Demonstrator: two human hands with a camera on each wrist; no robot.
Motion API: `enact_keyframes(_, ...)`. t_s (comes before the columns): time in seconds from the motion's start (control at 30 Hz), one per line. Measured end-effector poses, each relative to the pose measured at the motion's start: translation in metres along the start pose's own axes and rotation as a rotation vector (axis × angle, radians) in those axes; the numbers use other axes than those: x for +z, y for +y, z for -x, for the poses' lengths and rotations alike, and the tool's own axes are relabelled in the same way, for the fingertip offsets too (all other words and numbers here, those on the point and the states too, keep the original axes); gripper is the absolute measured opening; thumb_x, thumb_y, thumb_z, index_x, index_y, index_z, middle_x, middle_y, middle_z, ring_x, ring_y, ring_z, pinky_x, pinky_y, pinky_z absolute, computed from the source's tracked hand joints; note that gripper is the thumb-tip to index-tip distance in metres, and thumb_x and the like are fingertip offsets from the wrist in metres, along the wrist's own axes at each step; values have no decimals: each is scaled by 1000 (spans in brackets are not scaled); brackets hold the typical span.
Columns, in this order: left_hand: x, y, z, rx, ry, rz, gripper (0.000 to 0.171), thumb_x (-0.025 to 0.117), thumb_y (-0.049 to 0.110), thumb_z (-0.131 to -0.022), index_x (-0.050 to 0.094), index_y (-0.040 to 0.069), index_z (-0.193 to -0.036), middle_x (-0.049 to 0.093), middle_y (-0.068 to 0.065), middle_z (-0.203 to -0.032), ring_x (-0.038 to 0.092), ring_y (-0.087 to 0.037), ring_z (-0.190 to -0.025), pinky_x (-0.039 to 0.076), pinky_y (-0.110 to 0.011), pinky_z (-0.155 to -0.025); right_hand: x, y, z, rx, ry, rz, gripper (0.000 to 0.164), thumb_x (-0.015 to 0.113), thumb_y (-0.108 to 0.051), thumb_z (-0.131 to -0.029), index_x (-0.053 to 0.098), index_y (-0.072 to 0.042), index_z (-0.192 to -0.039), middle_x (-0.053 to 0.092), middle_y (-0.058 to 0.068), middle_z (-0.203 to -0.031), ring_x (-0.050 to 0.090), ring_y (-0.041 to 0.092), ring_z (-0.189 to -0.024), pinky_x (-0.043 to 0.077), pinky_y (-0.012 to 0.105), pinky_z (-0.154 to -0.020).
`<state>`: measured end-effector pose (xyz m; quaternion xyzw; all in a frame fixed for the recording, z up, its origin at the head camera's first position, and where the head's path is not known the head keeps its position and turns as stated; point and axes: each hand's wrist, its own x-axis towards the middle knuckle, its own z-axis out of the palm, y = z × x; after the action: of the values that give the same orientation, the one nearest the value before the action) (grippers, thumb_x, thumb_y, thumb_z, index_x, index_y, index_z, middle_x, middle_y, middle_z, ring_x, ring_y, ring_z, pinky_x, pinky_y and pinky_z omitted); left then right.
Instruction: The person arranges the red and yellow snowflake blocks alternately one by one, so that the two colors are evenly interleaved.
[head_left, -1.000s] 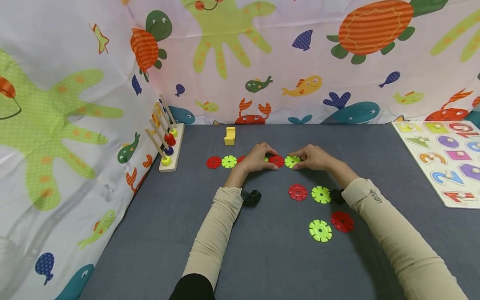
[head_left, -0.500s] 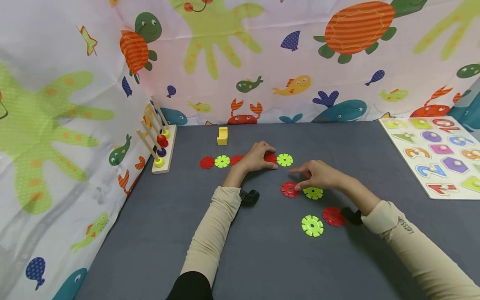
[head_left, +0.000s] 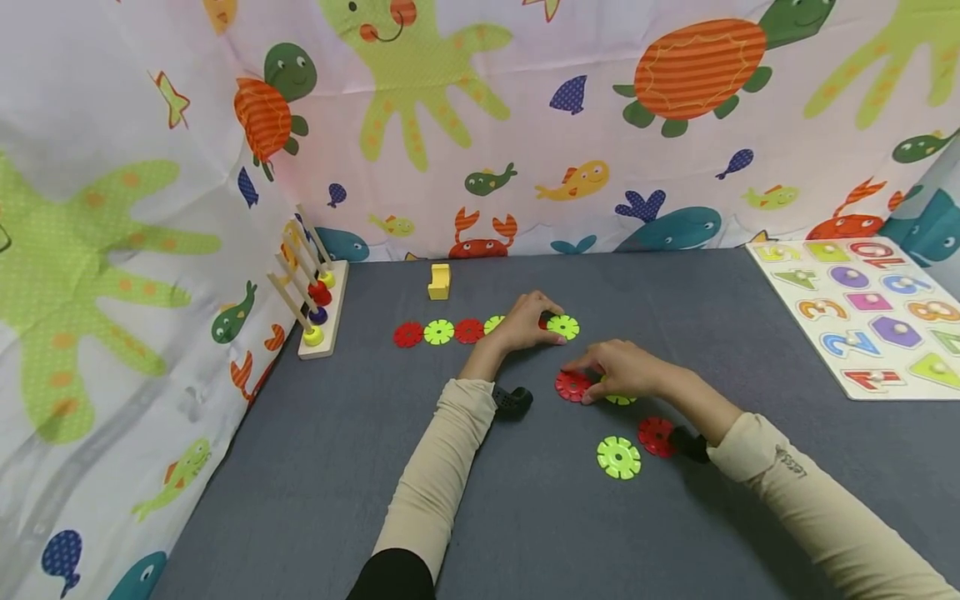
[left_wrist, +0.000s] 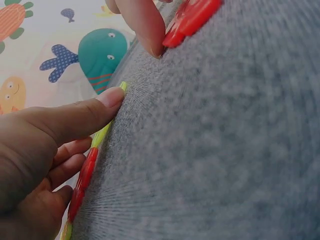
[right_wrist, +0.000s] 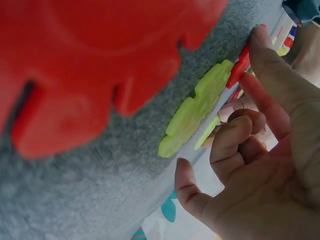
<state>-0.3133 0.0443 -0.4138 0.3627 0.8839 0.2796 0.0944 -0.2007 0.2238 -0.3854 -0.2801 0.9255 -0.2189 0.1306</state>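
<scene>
A row of red and light green notched plastic discs lies on the grey table. My left hand (head_left: 525,321) is at the row's right end, thumb and fingers about the edges of the last green disc (head_left: 564,327); beside it, a red disc (left_wrist: 84,182) is partly covered by that hand. Nearer me, my right hand (head_left: 626,369) grips a loose red disc (head_left: 572,386) between thumb and index finger, its other fingers bent. Under that hand, a second green disc (right_wrist: 197,110) is mostly hidden in the head view.
A loose green disc (head_left: 618,457) and red disc (head_left: 656,437) lie closer to me. At the left stands a wooden peg stand (head_left: 327,333) with coloured rings. A yellow block (head_left: 439,282) sits at the back, a number-and-shape board (head_left: 847,333) at the right. Printed cloth (head_left: 442,192) borders the table.
My right hand has left the green disc at the row's end and moved nearer to me, onto a loose red disc. My left hand has stayed by the row, shifting slightly toward its end.
</scene>
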Motion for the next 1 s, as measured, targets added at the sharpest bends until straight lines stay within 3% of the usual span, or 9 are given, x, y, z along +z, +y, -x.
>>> enact_keyframes(0.57,2,-1,-2,-14,-3,6,46,72,26,-80,60,10,-121,49,-9,-122,41,-23,-115,35,-34,-98,-2,6,0,-82,6,-28,44,73,-22,-78,64,-4,-116,52,2,-73,36,5,-58,29,19,-51)
enact_keyframes(0.77,1,-2,-2,-16,-20,24,46,71,26,-80,60,11,-122,48,-9,-123,39,-23,-117,34,-35,-99,-16,30,0,-7,114,-30,42,73,-22,-78,64,-3,-115,60,3,-86,39,9,-61,31,23,-53)
enact_keyframes(0.9,0,-2,-2,-17,-16,36,46,72,25,-79,60,11,-121,48,-9,-123,39,-23,-117,34,-35,-99,-26,55,-4,91,199,-22,41,72,-18,-79,64,2,-113,51,4,-75,37,12,-61,27,24,-53)
enact_keyframes(1.0,1,-3,-2,-11,-19,33,46,72,26,-79,61,11,-121,48,-9,-123,40,-23,-117,34,-34,-99,-29,69,-8,143,214,-38,41,72,-16,-79,63,5,-113,41,1,-65,35,12,-59,24,25,-52)
